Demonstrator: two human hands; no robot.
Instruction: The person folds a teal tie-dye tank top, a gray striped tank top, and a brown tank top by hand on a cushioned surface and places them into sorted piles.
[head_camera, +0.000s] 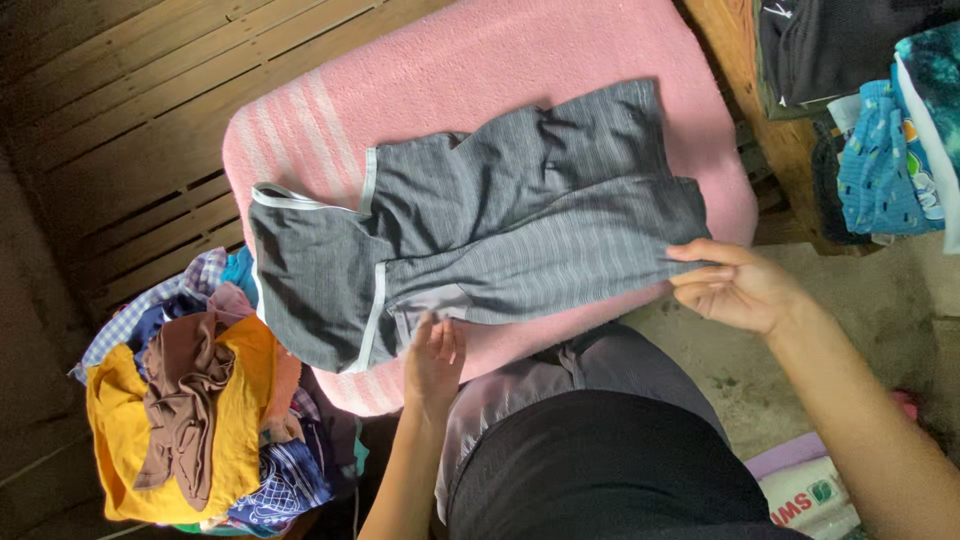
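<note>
- Grey striped shorts (480, 230) lie spread on the pink towel-covered board (560, 50), reaching from its left end almost to its right end, with the pale-trimmed waistband hanging a little over the left edge.
- Left hand (434, 358) is at the near edge, fingers together and flat, touching the crotch area of the garment.
- Right hand (735, 288) is at the near right corner, fingers lightly curled and pinching the hem of the nearer leg.
- Progress, as I judge it: one leg lies over the other, so a first lengthwise fold looks done; the cloth is wrinkled and at full length, so cross folds appear left.
- A heap of unsorted clothes (190, 400) sits beyond the left end, more garments (880, 140) past the right end.
</note>
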